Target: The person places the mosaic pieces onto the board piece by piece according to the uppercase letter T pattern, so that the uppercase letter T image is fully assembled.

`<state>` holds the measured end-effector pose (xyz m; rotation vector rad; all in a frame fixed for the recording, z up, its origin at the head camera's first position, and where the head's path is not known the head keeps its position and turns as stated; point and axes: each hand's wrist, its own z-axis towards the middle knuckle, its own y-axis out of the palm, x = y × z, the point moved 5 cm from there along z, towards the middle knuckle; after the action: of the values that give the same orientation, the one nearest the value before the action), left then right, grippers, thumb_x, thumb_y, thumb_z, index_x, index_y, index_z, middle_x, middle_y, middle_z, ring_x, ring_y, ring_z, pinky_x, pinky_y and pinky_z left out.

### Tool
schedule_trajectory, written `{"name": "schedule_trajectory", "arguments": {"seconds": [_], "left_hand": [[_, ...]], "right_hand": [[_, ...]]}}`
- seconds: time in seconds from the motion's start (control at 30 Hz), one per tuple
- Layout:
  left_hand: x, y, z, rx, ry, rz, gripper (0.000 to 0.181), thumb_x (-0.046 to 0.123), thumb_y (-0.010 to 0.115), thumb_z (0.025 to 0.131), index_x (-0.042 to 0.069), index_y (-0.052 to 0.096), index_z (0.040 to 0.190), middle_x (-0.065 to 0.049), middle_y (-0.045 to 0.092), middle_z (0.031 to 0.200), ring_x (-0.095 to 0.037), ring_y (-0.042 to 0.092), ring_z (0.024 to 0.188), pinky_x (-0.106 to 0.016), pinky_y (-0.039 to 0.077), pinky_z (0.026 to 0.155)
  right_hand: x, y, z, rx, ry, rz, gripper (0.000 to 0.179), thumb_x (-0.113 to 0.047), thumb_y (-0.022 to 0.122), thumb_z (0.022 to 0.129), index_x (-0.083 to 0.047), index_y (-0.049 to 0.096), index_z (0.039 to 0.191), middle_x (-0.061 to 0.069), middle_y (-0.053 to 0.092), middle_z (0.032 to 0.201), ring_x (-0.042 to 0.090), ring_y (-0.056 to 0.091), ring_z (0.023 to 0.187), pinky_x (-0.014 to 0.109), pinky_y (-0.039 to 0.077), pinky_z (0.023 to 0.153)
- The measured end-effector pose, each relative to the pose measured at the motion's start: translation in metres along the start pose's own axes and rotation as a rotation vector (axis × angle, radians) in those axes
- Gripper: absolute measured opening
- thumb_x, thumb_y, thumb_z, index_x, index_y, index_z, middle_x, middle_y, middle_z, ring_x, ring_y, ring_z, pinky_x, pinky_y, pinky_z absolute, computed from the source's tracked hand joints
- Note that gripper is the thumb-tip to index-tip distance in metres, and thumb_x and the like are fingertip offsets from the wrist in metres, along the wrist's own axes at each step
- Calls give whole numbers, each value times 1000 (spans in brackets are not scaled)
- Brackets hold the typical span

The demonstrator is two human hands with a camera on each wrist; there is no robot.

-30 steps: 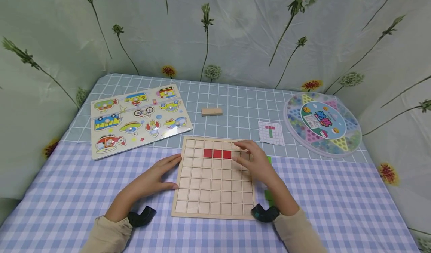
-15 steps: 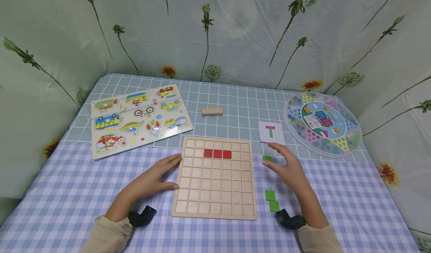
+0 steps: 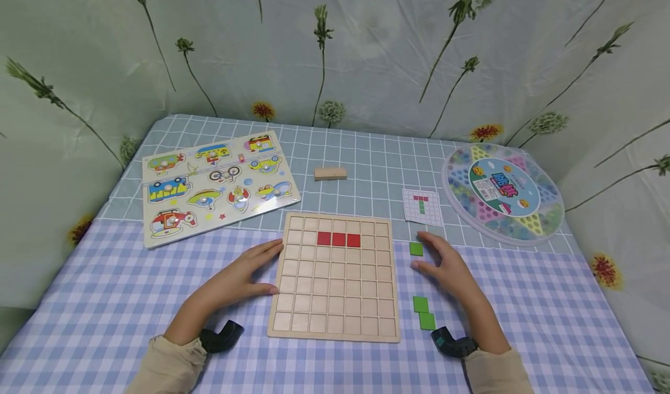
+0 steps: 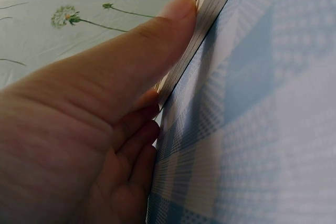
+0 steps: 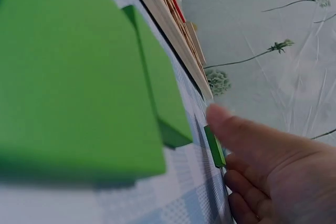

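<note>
A wooden grid board (image 3: 335, 301) lies on the checked cloth, with three red square tiles (image 3: 339, 240) side by side in its second row. My left hand (image 3: 238, 274) touches the board's left edge, thumb and fingers spread apart; in the left wrist view the thumb (image 4: 157, 35) meets the board's side. To the right of the board, my right hand (image 3: 450, 269) is held with thumb and fingers apart beside a green square tile (image 3: 416, 249). That tile lies flat on the cloth. Two more green tiles (image 3: 420, 304) lie nearer me, close together, and loom large in the right wrist view.
Beyond the board lie a small wooden block (image 3: 330, 174) and a paper card (image 3: 421, 207) printed with a red and green T on a grid. A vehicle puzzle board (image 3: 220, 178) sits at back left. A round game box (image 3: 502, 193) is at back right.
My right hand has left the area over the board and moved right to the single green tile, then slightly towards me. My left hand stays at the board's edge.
</note>
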<state>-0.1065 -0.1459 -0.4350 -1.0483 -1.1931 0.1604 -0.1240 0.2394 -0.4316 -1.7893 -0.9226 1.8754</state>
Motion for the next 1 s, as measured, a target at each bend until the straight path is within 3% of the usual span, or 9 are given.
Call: {"name": "schedule_trajectory", "arguments": {"seconds": [0.3,0.7,1.0], "left_hand": [[-1,0,0,3,8,9,86,44,68,74,5,31,140,-8,27,144,-30,24,130,-48,23,102],[-1,0,0,2,-3,3,86,44,69,73,6,31,140,-7,27,144,-29,23,130,-48,23,102],[2,-2,0,6,12,-8,84,37,72,73,4,32,139,-8,28,144,-29,24,130,-46,24,102]], "right_hand": [[0,0,1,25,-98,-95,43,-9,67,80,2,53,120,19,49,116,35,43,111,50,31,95],[1,2,1,54,-60,-114,29,-7,67,80,0,60,108,14,54,105,30,49,103,47,37,91],[-7,-4,-3,87,-45,-77,30,-8,66,81,-3,59,110,12,55,109,28,51,101,45,39,88]]}}
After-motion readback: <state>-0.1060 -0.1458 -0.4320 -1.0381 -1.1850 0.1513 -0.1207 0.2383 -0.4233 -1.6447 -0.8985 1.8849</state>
